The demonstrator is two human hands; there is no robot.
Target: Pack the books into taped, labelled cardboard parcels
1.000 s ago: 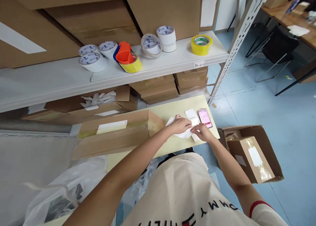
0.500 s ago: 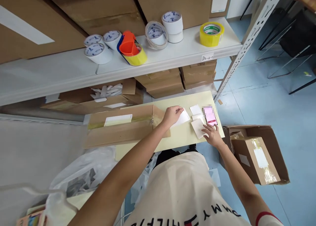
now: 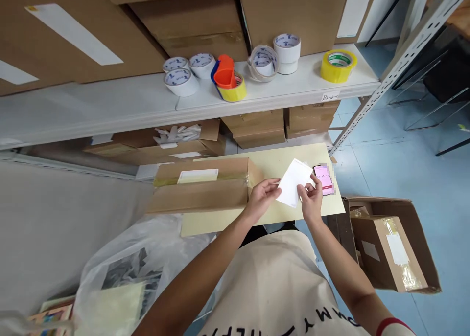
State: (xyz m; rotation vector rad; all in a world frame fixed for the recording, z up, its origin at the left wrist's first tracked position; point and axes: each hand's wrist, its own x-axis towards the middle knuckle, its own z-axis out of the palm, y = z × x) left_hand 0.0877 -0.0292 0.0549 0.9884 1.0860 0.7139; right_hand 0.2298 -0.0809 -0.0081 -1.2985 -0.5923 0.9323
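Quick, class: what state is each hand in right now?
Left hand: closed, holding the paper by its left edge.
Right hand: closed, holding the same paper.

A flat, white, rectangular paper slip [image 3: 292, 182], slanted, between both hands [image 3: 261, 196] [image 3: 311, 201] over the pale-yellow tabletop [image 3: 273, 162].

smooth, matt paper sheet [image 3: 291, 183]

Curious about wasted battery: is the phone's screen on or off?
On: the phone beside the right hand glows pink, with a red bar near its lower end.
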